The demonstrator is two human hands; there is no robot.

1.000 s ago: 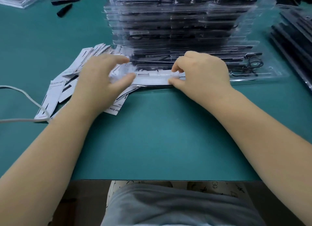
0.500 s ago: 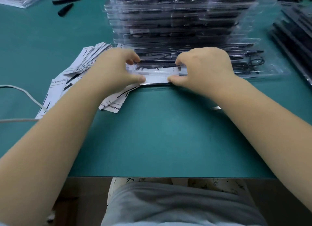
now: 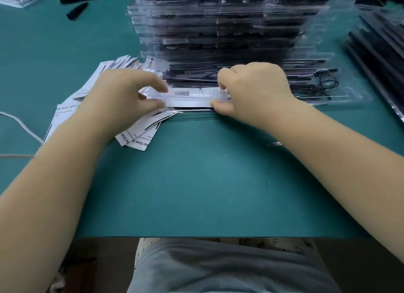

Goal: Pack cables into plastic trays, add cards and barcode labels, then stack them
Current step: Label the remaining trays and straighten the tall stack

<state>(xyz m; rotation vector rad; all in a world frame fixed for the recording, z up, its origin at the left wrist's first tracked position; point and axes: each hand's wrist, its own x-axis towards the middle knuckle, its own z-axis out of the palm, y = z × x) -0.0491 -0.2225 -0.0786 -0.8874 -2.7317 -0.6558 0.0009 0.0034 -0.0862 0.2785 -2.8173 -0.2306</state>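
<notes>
While your hands work at the near edge of the tray (image 3: 341,100), much of the job already looks done: a tall stack (image 3: 229,30) of filled clear trays rises right behind it, each showing dark cables through the plastic. Your tray lies flat on the table (image 3: 196,172) at the foot of that stack, with a black cable (image 3: 325,85) coiled in its right end and a white card (image 3: 190,100) lying along its front.

Your right hand (image 3: 253,93) pinches the right end of the card, thumb below and curled fingers above. Your left hand (image 3: 122,98) sits at the card's left end with thumb and fingers loosely bent toward it; you cannot tell whether it actually grips the card, since that part is blurred.

By the look of it, you are seating the card, so the cable step for this tray is finished. No barcode label is clearly visible on it, and the tray is not yet on the stack. A loose heap of cards (image 3: 76,109) under your left hand suggests many more trays remain.
</notes>
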